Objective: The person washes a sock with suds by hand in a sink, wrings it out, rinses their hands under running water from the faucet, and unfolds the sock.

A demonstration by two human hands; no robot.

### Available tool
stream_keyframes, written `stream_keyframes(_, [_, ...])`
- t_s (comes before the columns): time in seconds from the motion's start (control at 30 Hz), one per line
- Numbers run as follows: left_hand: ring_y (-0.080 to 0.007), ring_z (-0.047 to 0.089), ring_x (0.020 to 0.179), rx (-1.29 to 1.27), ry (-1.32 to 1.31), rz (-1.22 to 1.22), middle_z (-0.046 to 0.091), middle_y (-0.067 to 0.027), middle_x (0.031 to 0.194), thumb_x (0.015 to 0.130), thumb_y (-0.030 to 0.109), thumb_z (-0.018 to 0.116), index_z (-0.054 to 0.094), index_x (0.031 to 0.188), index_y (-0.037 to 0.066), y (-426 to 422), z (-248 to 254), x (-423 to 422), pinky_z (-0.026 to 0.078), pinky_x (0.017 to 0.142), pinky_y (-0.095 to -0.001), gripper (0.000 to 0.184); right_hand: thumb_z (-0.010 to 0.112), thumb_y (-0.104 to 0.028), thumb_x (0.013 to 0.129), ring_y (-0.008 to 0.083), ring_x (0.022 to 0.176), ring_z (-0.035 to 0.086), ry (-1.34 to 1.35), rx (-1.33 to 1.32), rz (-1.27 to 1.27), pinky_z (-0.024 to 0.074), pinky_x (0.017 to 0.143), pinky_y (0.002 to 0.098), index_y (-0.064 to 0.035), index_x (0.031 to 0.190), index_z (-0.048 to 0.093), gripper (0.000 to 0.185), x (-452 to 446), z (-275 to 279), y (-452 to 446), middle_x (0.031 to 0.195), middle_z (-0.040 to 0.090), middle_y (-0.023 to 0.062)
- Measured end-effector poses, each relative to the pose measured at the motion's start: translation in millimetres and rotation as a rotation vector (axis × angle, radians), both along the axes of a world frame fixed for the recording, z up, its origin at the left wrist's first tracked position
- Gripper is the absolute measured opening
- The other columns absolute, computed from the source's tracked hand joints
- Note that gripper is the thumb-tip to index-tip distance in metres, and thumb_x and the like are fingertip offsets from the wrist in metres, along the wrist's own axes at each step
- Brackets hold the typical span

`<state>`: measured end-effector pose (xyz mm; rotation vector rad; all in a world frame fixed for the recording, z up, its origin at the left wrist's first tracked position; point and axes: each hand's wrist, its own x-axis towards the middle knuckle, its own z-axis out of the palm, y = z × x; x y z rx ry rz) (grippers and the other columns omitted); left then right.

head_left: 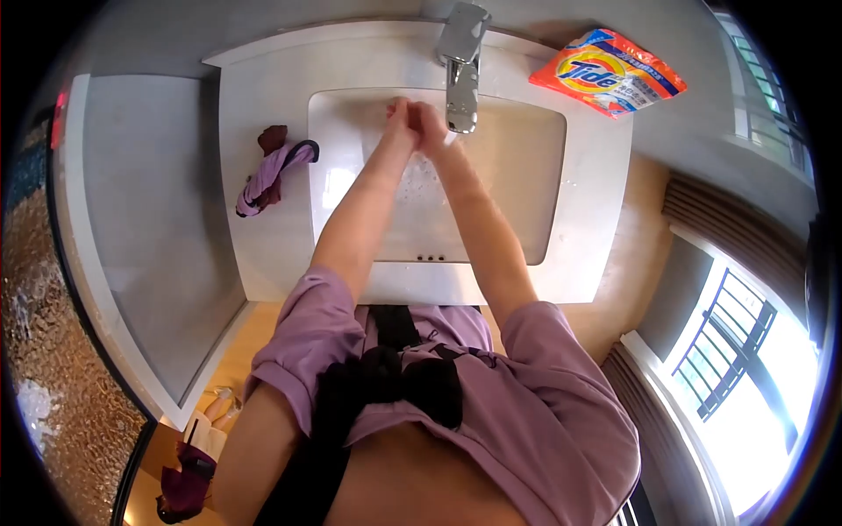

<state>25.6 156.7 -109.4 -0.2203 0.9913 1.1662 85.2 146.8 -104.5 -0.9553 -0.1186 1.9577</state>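
My left hand (400,121) and my right hand (429,127) are pressed together inside the white sink basin (517,188). Both have closed, curled fingers, partly hidden behind one another; no object shows between them. Just right of my right hand is the spout of the chrome faucet (462,88), with water at its mouth. Water splashes and drops show in the basin below my wrists. On the counter to the left lies a crumpled purple garment with dark trim (274,171), apart from my hands.
An orange Tide detergent bag (605,74) lies at the counter's back right corner. The pale counter (263,254) surrounds the basin, its front edge close to my body. A glass panel (158,219) stands at the left, a barred window (737,342) at the right.
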Motion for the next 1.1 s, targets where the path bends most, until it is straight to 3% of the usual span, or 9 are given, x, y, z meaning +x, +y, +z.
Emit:
stream_keyframes(0.1, [-0.0185,0.051,0.062,0.065,0.140,-0.359,0.051,-0.0021,0.066,0.079,0.028,0.051,0.051,0.073,0.012,-6.1,-18.6,-2.1,0.045,0.056,-0.0314,0.018,0.044,-0.034,0.082,0.0166,0.104,0.042,-0.636,-0.003,-0.125,0.0294,0.090,0.0267,-0.0045,0.104,0.052,0.037,-20.8,82.9,-37.3,0.106,0.051,0.0076])
stream_keyframes(0.2, [-0.0185,0.051,0.063,0.032,0.249,-0.575,0.052,-0.0022,0.067,0.080,0.031,0.050,0.051,0.075,0.012,-17.2,46.2,30.6,0.045,0.057,-0.0316,0.020,0.031,-0.045,0.086,0.0176,0.112,0.036,-0.807,0.571,-0.249,0.0281,0.093,0.0288,-0.0027,0.122,0.035,0.056,10.0,15.7,-62.7,0.121,0.040,0.0107])
stream_keyframes(0.27, [-0.0184,0.051,0.064,0.021,0.242,-0.622,0.052,-0.0022,0.068,0.080,0.032,0.049,0.051,0.076,0.012,-23.6,69.2,41.0,0.045,0.057,-0.0318,0.021,0.039,-0.045,0.082,0.0191,0.106,0.041,-0.727,0.599,-0.301,0.0292,0.091,0.0310,-0.0015,0.114,0.042,0.054,19.0,22.8,-50.6,0.113,0.046,0.0091])
stream_keyframes(0.33, [-0.0184,0.051,0.064,0.082,0.193,-0.649,0.052,-0.0023,0.069,0.080,0.033,0.049,0.051,0.077,0.012,-17.2,63.6,36.8,0.044,0.058,-0.0319,0.022,0.025,-0.049,0.086,0.0217,0.114,0.033,-0.679,0.041,-0.080,0.0274,0.094,0.0303,-0.0006,0.125,0.029,0.062,21.0,89.4,-59.6,0.124,0.036,0.0133])
stream_keyframes(0.43, [-0.0184,0.050,0.065,0.145,0.124,-0.688,0.052,-0.0023,0.070,0.081,0.036,0.047,0.052,0.079,0.012,-4.6,65.5,32.5,0.044,0.058,-0.0321,0.024,0.029,-0.049,0.086,0.0198,0.111,0.035,-0.736,0.515,-0.191,0.0284,0.092,0.0297,-0.0009,0.126,0.025,0.063,29.2,61.8,-66.3,0.121,0.038,0.0108])
stream_keyframes(0.77, [-0.0165,0.050,0.072,-0.065,0.113,-0.667,0.053,-0.0027,0.075,0.082,0.037,0.044,0.052,0.083,0.010,-40.3,90.7,53.9,0.042,0.060,-0.0311,0.028,0.037,-0.052,0.079,0.0225,0.086,0.053,-0.416,-0.411,-0.222,0.0430,0.069,0.0327,-0.0064,0.102,0.052,0.053,29.4,85.7,-53.1,0.095,0.055,0.0107])
stream_keyframes(0.93, [-0.0163,0.047,0.072,0.123,0.065,-0.703,0.050,-0.0024,0.078,0.077,0.042,0.049,0.050,0.082,0.011,-25.2,79.1,25.9,0.039,0.061,-0.0319,0.032,0.038,-0.049,0.082,0.0175,0.102,0.044,-0.368,0.257,-0.114,0.0374,0.084,0.0335,-0.0061,0.114,0.043,0.053,16.9,83.8,-64.2,0.110,0.048,0.0066])
stream_keyframes(1.03, [-0.0170,0.048,0.080,-0.083,0.291,-0.623,0.053,-0.0057,0.087,0.079,0.042,0.046,0.051,0.090,0.009,-28.3,91.4,41.3,0.041,0.066,-0.0323,0.035,0.040,-0.049,0.080,0.0166,0.093,0.048,-0.229,-0.339,-0.229,0.0415,0.076,0.0340,-0.0068,0.109,0.045,0.052,13.6,124.0,-47.8,0.102,0.050,0.0059])
stream_keyframes(1.1, [-0.0171,0.048,0.080,-0.019,0.076,-0.674,0.053,-0.0055,0.085,0.081,0.043,0.045,0.051,0.090,0.008,-14.2,64.1,22.1,0.042,0.067,-0.0320,0.036,0.041,-0.048,0.079,0.0166,0.082,0.050,-0.553,-0.167,-0.149,0.0417,0.066,0.0303,-0.0098,0.103,0.048,0.045,7.4,91.6,-52.2,0.090,0.053,0.0052])
